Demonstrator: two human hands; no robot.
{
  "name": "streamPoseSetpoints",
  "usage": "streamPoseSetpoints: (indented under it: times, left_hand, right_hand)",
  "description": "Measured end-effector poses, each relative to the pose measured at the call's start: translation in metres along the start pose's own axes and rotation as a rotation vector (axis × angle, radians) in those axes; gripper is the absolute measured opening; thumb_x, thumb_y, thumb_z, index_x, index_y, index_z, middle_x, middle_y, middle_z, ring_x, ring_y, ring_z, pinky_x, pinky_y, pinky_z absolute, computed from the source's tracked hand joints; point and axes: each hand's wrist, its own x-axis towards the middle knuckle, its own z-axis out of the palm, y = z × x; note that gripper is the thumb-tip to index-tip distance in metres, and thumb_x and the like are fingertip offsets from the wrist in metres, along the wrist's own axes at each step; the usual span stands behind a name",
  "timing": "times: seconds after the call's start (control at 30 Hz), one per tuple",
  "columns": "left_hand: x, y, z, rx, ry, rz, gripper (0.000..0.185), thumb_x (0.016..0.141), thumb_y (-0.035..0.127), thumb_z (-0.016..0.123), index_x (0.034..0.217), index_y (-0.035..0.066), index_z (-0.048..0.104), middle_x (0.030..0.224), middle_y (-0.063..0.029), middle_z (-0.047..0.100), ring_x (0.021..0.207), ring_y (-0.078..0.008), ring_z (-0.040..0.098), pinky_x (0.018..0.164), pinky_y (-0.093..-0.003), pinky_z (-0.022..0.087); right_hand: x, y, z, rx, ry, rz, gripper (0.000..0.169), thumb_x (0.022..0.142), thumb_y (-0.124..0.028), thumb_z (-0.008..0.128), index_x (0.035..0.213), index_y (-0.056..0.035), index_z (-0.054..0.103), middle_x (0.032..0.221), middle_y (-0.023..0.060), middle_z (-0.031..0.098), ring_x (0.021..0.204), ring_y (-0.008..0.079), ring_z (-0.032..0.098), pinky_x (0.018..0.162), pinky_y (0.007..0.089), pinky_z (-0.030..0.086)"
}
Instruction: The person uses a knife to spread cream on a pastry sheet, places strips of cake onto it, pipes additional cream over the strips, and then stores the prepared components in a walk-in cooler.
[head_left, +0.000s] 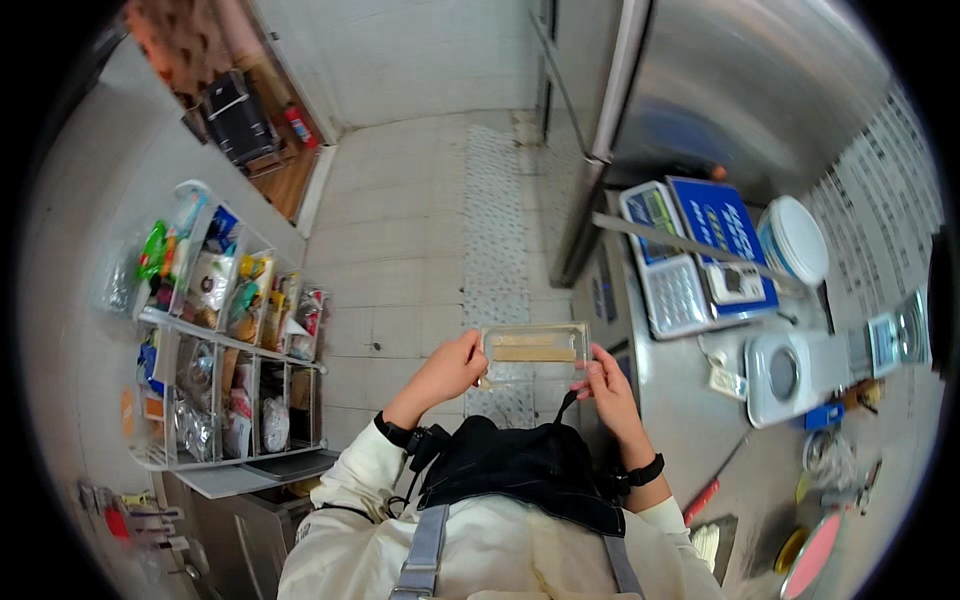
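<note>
A clear plastic rectangular box (535, 350) with flat, pale tan pieces inside is held up over the tiled floor, in front of my body. My left hand (452, 367) grips its left edge between thumb and curled fingers. At its right end, the fingers of my right hand (606, 382) hold the rim. A black apron strap (568, 406) hangs close to my right fingertips. The black apron (525, 457) lies below both hands.
On the steel counter (667, 390) at right are a digital scale (667, 277), a blue box (724, 232), a white lidded bucket (793, 240) and a red-handled tool (703, 501). A divided rack (232, 341) of packets stands left. A steel refrigerator (574, 142) rises ahead.
</note>
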Motion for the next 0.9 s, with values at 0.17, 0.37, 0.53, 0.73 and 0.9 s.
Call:
streamPoseSetpoints:
  times: [0.17,0.37,0.53,0.73,0.9]
  left_hand:
    - [-0.024,-0.023,-0.072,-0.022,0.163,-0.086,0.016,0.089,0.016,0.043,0.086,0.000,0.046,0.069,-0.0119,0.062,0.060,-0.0203,0.062,0.057,-0.0318,0.048]
    - [-0.007,-0.060,-0.127,-0.077,0.283,-0.127,0.023,0.094,0.023,0.043,0.095,0.001,0.050,0.073,-0.0110,0.063,0.066,-0.0206,0.063,0.062,-0.0310,0.048]
    - [0.043,-0.087,-0.180,-0.273,0.291,-0.149,0.027,0.099,0.025,0.039,0.103,0.003,0.053,0.084,-0.0086,0.062,0.073,-0.0160,0.062,0.069,-0.0292,0.050]
    - [0.115,-0.116,-0.277,-0.386,0.473,-0.094,0.029,0.099,0.013,0.029,0.125,0.006,0.039,0.098,-0.0140,0.064,0.085,-0.0184,0.063,0.080,-0.0294,0.049]
    - [0.182,-0.119,-0.356,-0.334,0.623,-0.058,0.046,0.090,-0.004,0.031,0.134,0.009,0.028,0.121,-0.0144,0.054,0.107,-0.0189,0.055,0.088,-0.0309,0.045]
  right_hand:
    - [0.074,-0.005,0.082,0.073,-0.245,0.112,0.041,0.097,-0.014,0.042,0.134,0.0014,0.035,0.109,0.0155,0.059,0.078,0.0189,0.065,0.067,0.0253,0.052]
    - [0.149,-0.032,0.138,0.126,-0.275,0.183,0.041,0.095,-0.011,0.044,0.133,0.0027,0.040,0.100,0.0116,0.062,0.076,0.0179,0.066,0.070,0.0261,0.054]
    - [0.237,-0.050,0.160,0.132,-0.234,0.195,0.037,0.096,-0.015,0.046,0.129,0.0004,0.047,0.091,0.0107,0.064,0.076,0.0183,0.066,0.070,0.0267,0.055]
    - [0.374,-0.072,0.180,0.207,-0.187,0.183,0.039,0.096,-0.014,0.045,0.131,0.0029,0.043,0.083,0.0100,0.064,0.074,0.0184,0.066,0.069,0.0266,0.055]
    - [0.478,-0.121,0.198,0.278,-0.084,0.120,0.040,0.096,-0.015,0.045,0.131,0.0045,0.042,0.089,0.0109,0.063,0.075,0.0190,0.067,0.069,0.0265,0.055]
